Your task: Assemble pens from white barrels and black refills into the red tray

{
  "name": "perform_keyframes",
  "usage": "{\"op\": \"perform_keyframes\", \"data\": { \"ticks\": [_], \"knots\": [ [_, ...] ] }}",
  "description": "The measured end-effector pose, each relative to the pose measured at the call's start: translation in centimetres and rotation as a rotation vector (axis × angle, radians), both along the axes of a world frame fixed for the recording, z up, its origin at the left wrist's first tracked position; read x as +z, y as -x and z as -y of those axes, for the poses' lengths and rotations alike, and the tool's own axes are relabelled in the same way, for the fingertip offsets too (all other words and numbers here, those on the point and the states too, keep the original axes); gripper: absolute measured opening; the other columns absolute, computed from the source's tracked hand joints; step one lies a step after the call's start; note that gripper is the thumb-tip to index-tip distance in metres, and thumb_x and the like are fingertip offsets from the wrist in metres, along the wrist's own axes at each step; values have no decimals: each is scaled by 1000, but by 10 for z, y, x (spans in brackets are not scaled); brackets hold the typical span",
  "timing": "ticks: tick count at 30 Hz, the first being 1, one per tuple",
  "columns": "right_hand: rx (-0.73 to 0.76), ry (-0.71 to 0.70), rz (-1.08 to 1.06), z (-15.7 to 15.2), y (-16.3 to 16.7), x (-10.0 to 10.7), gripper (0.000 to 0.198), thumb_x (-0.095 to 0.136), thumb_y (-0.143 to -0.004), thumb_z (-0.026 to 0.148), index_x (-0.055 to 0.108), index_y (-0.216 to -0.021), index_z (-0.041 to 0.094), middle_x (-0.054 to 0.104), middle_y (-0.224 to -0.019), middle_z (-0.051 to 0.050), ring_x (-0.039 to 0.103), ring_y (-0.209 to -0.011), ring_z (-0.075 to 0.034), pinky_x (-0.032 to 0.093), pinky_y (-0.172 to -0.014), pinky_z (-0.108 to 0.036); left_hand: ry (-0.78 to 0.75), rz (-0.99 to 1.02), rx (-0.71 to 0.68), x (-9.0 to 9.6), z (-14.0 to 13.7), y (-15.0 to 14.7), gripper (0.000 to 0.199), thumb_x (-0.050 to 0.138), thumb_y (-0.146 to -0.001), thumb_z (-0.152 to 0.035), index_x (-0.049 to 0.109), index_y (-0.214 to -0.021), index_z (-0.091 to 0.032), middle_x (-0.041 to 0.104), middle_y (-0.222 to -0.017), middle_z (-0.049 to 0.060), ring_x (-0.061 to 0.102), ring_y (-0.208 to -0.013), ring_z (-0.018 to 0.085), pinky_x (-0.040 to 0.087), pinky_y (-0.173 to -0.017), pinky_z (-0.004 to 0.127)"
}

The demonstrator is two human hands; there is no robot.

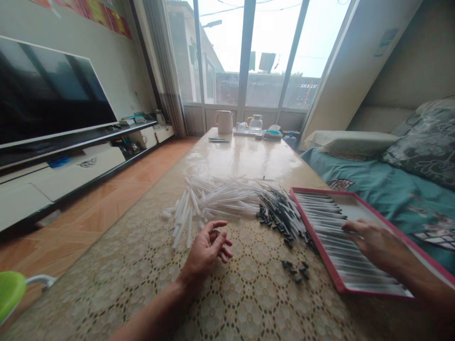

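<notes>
My left hand point(212, 244) hovers over the near middle of the table, its fingers loosely bent and apart, with nothing in it. Just beyond it lies a loose pile of white plastic tubes point(220, 196). My right hand point(373, 241) reaches over a red-rimmed tray point(332, 272), thumb and fingers pinched at the end of a slim white pen in the row; the fingertips partly hide it. Slim white pens point(320, 213) with dark ends lie side by side in the tray. Left of the tray are thin dark rods point(279, 206) and small black plugs point(266, 219).
Several black plugs point(296, 272) lie apart near the tray's left edge. At the table's far end stand a pale kettle point(224, 122), a glass jug point(256, 124) and a tissue pack point(273, 134). A bed or sofa point(373, 175) borders the right side; a green stool point(11, 294) is at left.
</notes>
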State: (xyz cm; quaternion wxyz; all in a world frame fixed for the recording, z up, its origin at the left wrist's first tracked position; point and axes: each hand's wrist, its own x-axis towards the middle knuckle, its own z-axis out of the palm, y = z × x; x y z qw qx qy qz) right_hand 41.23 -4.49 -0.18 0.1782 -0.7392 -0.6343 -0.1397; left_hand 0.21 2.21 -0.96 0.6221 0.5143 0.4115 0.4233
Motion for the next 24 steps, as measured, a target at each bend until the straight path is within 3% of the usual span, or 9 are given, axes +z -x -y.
{"op": "perform_keyframes", "data": {
  "ticks": [3, 7, 10, 13, 17, 20, 24],
  "knots": [
    [81, 137, 44, -1, -4, -13, 20, 52, -79, 30, 68, -85, 20, 67, -86, -11, 64, -77, -26, 43, -63, -35, -3, -4, 0, 1, 0, 0, 42, 59, -79, -40, 45, -108, -13, 60, -66, -2, 61, -49, 11, 44, -42, 21],
    [34, 68, 100, -3, -3, -16, 23, 50, -78, 31, 65, -89, 18, 66, -90, -12, 62, -80, -27, 45, -68, -37, 5, 7, 3, 2, 1, 0, 42, 60, -78, -41, 46, -107, -13, 60, -66, -2, 60, -48, 12, 44, -42, 22],
    [64, 16, 70, -7, 15, -4, 21, 50, -77, 30, 64, -88, 17, 66, -88, -12, 62, -80, -27, 46, -71, -38, 8, 7, 7, 3, 3, -1, 39, 60, -78, -41, 48, -103, -13, 59, -66, -1, 60, -48, 12, 44, -41, 21],
    [171, -7, -96, -20, 61, 15, 18, 51, -80, 31, 64, -85, 20, 66, -87, -10, 62, -81, -24, 46, -74, -36, 5, -6, 18, 4, 4, -2, 34, 61, -77, -40, 51, -97, -14, 60, -66, -1, 60, -48, 11, 43, -41, 21],
    [366, 32, -385, -48, 144, 32, 18, 49, -83, 29, 62, -89, 19, 67, -81, -6, 62, -67, -17, 48, -62, -29, 13, -6, 22, 4, 4, -2, 31, 62, -76, -38, 52, -93, -15, 60, -64, -1, 60, -47, 11, 43, -41, 21],
    [452, 51, -453, -69, 190, 31, 26, 54, -80, 29, 58, -102, 16, 66, -78, -4, 61, -60, -15, 46, -58, -27, 19, 6, 11, 3, 3, -1, 31, 61, -76, -39, 51, -93, -14, 60, -64, -1, 59, -46, 12, 43, -40, 21],
    [449, 2, -425, -88, 217, 21, 27, 56, -78, 27, 56, -102, 14, 64, -71, -3, 59, -56, -14, 44, -57, -26, 17, 10, -2, 2, 2, 0, 32, 60, -77, -38, 51, -95, -14, 60, -64, -1, 60, -47, 11, 44, -40, 21]
  ]
}}
